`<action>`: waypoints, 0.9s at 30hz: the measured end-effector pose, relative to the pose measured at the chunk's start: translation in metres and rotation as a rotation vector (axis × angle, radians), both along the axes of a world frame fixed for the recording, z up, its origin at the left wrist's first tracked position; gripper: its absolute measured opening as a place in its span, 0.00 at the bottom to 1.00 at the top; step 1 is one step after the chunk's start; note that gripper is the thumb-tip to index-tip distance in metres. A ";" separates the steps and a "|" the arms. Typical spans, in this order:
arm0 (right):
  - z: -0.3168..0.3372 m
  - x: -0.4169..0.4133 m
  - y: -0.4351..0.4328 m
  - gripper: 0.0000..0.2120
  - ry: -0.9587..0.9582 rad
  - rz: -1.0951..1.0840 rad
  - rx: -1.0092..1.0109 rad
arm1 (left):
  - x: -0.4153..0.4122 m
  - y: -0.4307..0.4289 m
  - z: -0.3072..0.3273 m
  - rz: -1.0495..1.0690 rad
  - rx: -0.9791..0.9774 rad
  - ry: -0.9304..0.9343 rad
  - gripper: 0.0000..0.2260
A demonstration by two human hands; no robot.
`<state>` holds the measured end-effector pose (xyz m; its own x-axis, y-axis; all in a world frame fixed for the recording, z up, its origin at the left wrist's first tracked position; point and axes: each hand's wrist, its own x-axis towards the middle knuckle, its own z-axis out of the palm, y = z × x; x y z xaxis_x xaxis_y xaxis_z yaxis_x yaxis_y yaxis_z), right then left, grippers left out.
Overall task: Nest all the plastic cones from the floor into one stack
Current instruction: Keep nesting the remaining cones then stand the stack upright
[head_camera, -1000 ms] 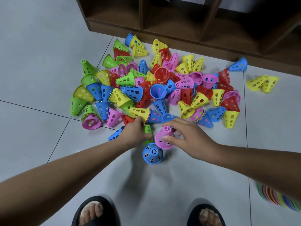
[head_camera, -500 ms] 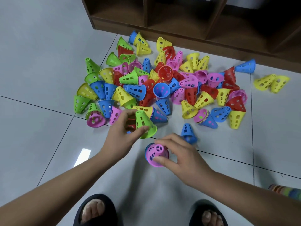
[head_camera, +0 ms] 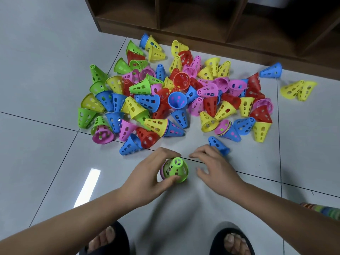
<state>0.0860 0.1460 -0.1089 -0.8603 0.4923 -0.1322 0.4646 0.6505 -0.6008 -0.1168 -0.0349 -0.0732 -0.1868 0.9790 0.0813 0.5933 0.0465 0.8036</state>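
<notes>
A heap of perforated plastic cones (head_camera: pixel 176 100) in red, yellow, green, blue and pink lies on the grey tiled floor. In front of it my left hand (head_camera: pixel 149 173) grips a green cone (head_camera: pixel 177 170) that sits over a pink cone, whose rim shows at the green one's left edge. My right hand (head_camera: pixel 215 166) hovers just right of that small stack, fingers loosely spread and holding nothing. A lone blue cone (head_camera: pixel 219 145) lies right behind my right hand's fingers.
A dark wooden shelf unit (head_camera: pixel 202 24) runs along the back. Two yellow cones (head_camera: pixel 298 90) and a blue cone (head_camera: pixel 271 70) lie apart at the right. A striped stack of cones (head_camera: pixel 323 211) shows at the right edge. My sandalled feet (head_camera: pixel 108 240) stand below.
My left hand has brought the green cone down over the pink cone. My right hand has let go of the pink cone and drawn off to the right.
</notes>
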 end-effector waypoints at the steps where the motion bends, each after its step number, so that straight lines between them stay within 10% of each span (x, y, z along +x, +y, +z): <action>1: -0.005 0.004 0.006 0.20 0.008 -0.041 0.043 | -0.001 0.000 -0.005 -0.021 -0.006 0.025 0.20; 16: -0.038 0.014 0.053 0.32 -0.404 -0.013 0.579 | -0.045 -0.011 -0.021 0.108 -0.009 0.270 0.21; 27: -0.053 0.039 0.060 0.34 -0.421 -0.086 0.519 | -0.083 -0.024 -0.082 0.215 -0.384 0.584 0.33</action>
<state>0.1245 0.2058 -0.1624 -0.7422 0.6467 -0.1759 0.6535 0.7565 0.0240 -0.2002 -0.0590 -0.1555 -0.4092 0.9051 -0.1158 0.8662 0.4252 0.2627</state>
